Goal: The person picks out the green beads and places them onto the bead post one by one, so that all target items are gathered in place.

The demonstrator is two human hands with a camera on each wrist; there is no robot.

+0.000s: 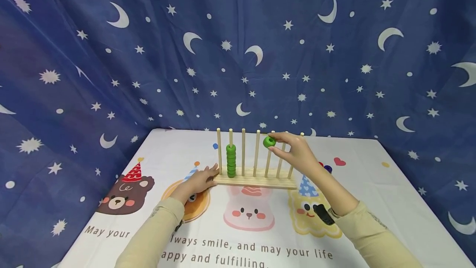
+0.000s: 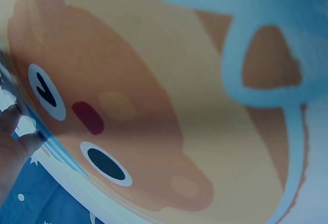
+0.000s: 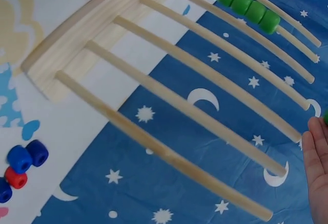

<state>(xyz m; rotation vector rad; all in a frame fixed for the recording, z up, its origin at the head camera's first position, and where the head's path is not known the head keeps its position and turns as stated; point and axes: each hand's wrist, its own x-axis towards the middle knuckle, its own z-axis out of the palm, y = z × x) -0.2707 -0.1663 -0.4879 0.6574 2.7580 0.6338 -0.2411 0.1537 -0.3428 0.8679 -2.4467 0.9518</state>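
Observation:
A wooden rack [image 1: 256, 180] with several upright pegs stands on the table. Several green beads [image 1: 231, 161] are stacked on its second peg from the left; they also show at the top of the right wrist view. My right hand [image 1: 295, 152] pinches one loose green bead [image 1: 269, 142] between thumb and fingers, near the tops of the right-hand pegs. The bead's hole is visible. At the rack's left end, my left hand [image 1: 198, 180] rests with its fingertips touching the base. Only part of the left hand [image 2: 13, 149] appears in the left wrist view.
Behind my right forearm lie loose beads, including blue beads [image 3: 19, 159] and a red bead [image 3: 16, 177]. The white tablecloth [image 1: 357, 185] carries printed cartoon faces and lettering. A blue curtain [image 1: 238, 73] with moons and stars hangs behind and beside the table.

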